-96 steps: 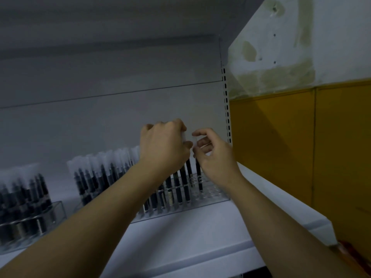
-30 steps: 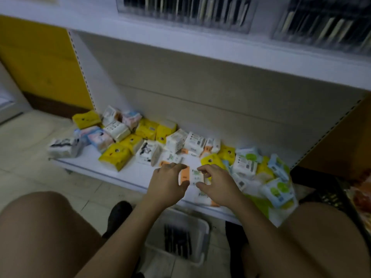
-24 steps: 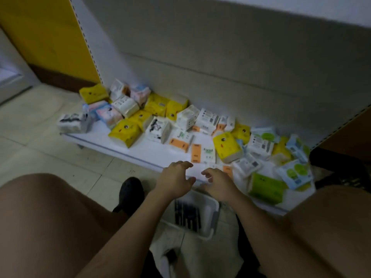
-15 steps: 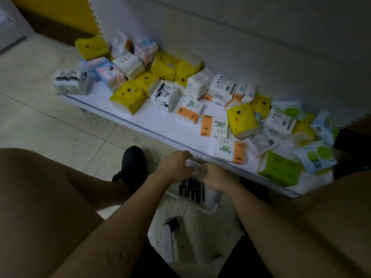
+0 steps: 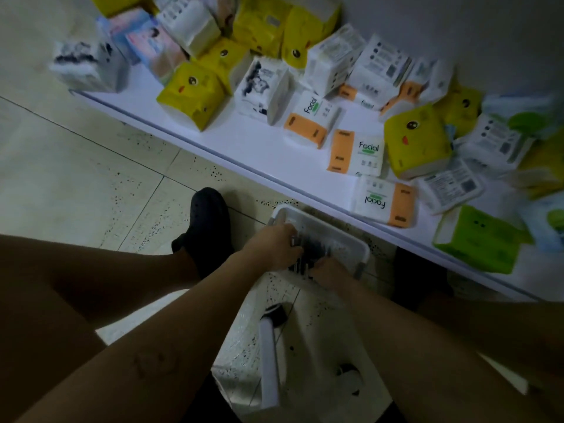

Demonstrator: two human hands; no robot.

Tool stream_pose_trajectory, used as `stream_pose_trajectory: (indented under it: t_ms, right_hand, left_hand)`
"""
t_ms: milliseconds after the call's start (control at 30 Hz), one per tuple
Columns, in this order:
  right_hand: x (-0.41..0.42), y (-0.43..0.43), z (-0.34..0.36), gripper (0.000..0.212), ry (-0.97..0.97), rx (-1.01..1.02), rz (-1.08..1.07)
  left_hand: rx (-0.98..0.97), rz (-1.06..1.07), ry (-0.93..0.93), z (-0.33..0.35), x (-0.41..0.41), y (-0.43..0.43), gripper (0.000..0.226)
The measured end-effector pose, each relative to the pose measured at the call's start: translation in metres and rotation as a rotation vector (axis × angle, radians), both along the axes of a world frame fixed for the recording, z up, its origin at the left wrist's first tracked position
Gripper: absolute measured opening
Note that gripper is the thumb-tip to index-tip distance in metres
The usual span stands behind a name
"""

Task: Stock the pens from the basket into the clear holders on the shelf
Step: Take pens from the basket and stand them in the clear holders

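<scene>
Hands first: both are down inside the basket (image 5: 335, 230). The left hand (image 5: 272, 246) lies knuckles-up over the far-left part of the load, fingers curled down onto it. The right hand (image 5: 329, 272) comes in from the near-right, its fingertips buried among the dark barrels. Motion blur and dim light: I cannot tell whether either hand has closed round anything or is only raking.

Pens (image 5: 306, 260): a dark bundle on the basket bottom, directly between the two hands and touching both. Their long axis runs roughly away from me, toward the shelf edge, so the barrels lie crosswise to the fingers of both hands. Neither hand is nearer; the left covers more of the bundle.

The basket stands on the tiled floor (image 5: 91, 184), just in front of the low shelf (image 5: 244, 141) and between my legs. A black shoe (image 5: 210, 221) is just left of it.

The low shelf holds loose tissue packs (image 5: 192, 93) in yellow, white, orange and green. No clear holders are in view.

Judgement: this is the pick-up step. The next move calls for closing across the barrels, gathering a bunch with the ends aligned, then lifting clear of the rim. Risk: a loose grip in this light lets pens fan out or drop.
</scene>
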State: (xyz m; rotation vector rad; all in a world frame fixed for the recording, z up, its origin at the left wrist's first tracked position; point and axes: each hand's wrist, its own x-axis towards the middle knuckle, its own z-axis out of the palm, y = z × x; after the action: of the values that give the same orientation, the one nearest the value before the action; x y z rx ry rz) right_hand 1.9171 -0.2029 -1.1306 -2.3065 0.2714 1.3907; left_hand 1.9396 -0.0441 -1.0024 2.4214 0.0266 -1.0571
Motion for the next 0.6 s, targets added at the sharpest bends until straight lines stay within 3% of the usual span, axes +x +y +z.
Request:
stream_pose_trajectory:
  t_ms: [167,367,600]
  right_hand:
    - [-0.010,0.006,-0.012,0.054,0.055,0.013,0.048]
    - [-0.027,-0.008,-0.089,0.068,0.134,-0.030,0.108]
    - [-0.007,0.000,-0.005,0.052,0.162,-0.086,0.046]
  left_hand:
    - [-0.058,0.056,0.027,-0.007,-0.004,-0.004,0.043]
    - [-0.089,0.088,0.032,-0.008,-0.005,-0.006,0.041]
    - [-0.109,0.127,0.052,-0.019,-0.009,-0.004,0.038]
